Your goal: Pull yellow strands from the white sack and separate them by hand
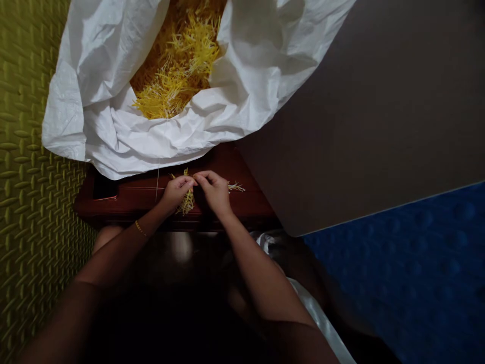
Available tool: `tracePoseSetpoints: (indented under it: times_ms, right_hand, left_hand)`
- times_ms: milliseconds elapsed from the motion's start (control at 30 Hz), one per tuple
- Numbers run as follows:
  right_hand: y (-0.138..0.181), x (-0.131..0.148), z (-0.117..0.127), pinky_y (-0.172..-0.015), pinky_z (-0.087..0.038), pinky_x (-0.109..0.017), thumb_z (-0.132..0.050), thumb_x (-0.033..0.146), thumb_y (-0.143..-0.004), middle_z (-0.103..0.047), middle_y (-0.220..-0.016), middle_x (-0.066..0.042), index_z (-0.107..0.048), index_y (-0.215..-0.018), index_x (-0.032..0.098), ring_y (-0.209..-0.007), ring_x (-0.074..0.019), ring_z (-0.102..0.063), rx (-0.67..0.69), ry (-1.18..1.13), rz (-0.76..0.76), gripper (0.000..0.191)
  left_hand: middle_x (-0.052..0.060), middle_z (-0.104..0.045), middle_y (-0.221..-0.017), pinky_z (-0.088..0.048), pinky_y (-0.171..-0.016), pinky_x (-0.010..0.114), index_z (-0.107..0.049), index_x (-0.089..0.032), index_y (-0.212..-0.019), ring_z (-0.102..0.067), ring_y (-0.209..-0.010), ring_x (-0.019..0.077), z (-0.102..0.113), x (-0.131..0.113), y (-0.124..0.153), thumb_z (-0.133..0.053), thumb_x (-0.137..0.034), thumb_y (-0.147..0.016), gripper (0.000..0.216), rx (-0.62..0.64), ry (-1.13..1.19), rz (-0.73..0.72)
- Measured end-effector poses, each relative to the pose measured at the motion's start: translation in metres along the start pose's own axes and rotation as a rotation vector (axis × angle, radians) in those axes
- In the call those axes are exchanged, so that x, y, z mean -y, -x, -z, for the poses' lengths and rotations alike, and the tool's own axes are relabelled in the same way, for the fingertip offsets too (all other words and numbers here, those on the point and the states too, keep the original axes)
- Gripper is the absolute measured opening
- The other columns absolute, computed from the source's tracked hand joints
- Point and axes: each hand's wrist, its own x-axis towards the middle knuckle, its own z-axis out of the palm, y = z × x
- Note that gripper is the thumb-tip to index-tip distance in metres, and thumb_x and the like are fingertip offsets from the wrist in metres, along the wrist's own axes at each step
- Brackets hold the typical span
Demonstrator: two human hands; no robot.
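My left hand (178,191) and my right hand (214,189) meet over a dark red wooden surface (131,194). The fingers of both are pinched together, their tips almost touching; what is between them is too small to make out. A small bunch of thin yellow strands (186,205) shows below and behind my left fingers, and I cannot tell whether it is held or lying there. Some pale strands (235,187) lie just right of my right hand. A fine white thread (157,179) runs down near my left wrist.
A large white woven sack (246,108) stands open beyond my hands, holding a heap of yellow strands (178,65). To the right is a big dark flat panel (371,111). Yellow textured matting (26,177) lies at left, blue matting (409,268) at lower right.
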Motion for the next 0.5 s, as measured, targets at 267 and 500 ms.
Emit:
tracePoseSetpoints:
  times_ms: [267,500]
  right_hand:
    - [-0.03,-0.023,0.058,-0.066,-0.046,-0.029,-0.063,0.034,-0.067,-0.064,-0.067,-0.002,-0.066,-0.075,0.015,-0.062,-0.0135,-0.056,-0.224,0.134,-0.19,0.02]
    - [-0.026,-0.021,0.083,-0.083,-0.042,-0.041,-0.055,0.016,-0.072,-0.064,-0.095,-0.014,-0.068,-0.087,0.014,-0.09,-0.0258,-0.057,-0.17,0.941,-0.022,0.021]
  left_hand:
    - [-0.002,-0.053,-0.063,-0.037,-0.053,0.019,-0.062,-0.015,-0.08,-0.045,-0.054,0.0061,0.006,-0.005,-0.005,-0.059,-0.027,-0.077,0.013,-0.132,0.203,0.066]
    - [-0.001,-0.059,-0.069,-0.044,-0.056,0.022,-0.061,-0.015,-0.086,-0.053,-0.056,0.0073,0.015,-0.002,-0.016,-0.063,-0.031,-0.075,0.019,-0.275,0.408,0.14]
